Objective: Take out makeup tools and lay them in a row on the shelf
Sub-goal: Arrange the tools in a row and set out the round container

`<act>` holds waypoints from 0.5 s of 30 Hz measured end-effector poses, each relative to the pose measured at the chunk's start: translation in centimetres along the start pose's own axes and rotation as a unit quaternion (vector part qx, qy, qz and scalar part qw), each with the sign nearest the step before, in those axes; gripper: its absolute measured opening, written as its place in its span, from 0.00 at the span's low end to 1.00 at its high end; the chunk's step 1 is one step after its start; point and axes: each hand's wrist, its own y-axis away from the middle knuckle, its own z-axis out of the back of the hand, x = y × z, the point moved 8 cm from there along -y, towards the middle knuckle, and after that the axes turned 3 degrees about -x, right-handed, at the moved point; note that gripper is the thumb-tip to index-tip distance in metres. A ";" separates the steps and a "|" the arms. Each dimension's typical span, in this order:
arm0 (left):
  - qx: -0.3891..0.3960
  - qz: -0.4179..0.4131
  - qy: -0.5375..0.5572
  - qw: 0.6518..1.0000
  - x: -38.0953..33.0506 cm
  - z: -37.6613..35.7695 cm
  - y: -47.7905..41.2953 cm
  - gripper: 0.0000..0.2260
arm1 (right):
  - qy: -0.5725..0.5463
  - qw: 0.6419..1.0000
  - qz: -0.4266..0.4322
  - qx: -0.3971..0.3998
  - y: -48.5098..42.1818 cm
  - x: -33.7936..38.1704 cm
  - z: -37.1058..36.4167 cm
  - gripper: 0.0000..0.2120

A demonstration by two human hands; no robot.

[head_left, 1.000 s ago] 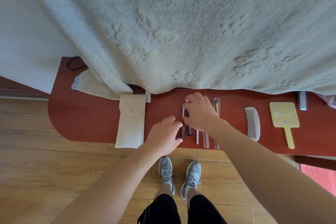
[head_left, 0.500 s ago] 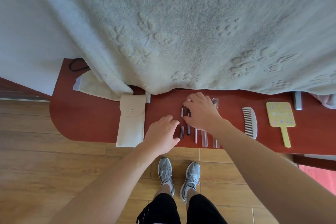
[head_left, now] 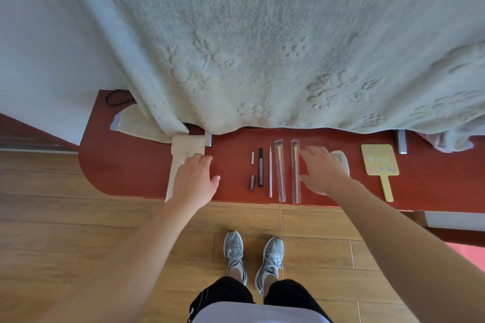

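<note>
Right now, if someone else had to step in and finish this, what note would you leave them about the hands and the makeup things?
Left hand: open, resting on the cream pouch, holding nothing.
Right hand: open, empty, over the shelf between the right sleeved brush and the white comb.
Laid in a row: short white stick, small dark cap, dark pen, thin pale stick, left sleeved brush, then the right one, comb and yellow hand mirror.
Left: I cannot see whether the pouch still holds anything; check it, then perhaps even out the spacing.
</note>
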 end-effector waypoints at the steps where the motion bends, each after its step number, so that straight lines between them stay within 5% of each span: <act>1: -0.001 0.004 -0.006 1.000 0.1 0.0 0.1 0.25 | -0.002 1.000 -0.003 0.004 0.3 -0.1 -0.4 0.32; 15: -0.010 0.113 -0.055 0.992 2.8 -0.3 1.4 0.23 | -0.014 0.999 -0.037 0.036 2.3 -1.3 -3.1 0.33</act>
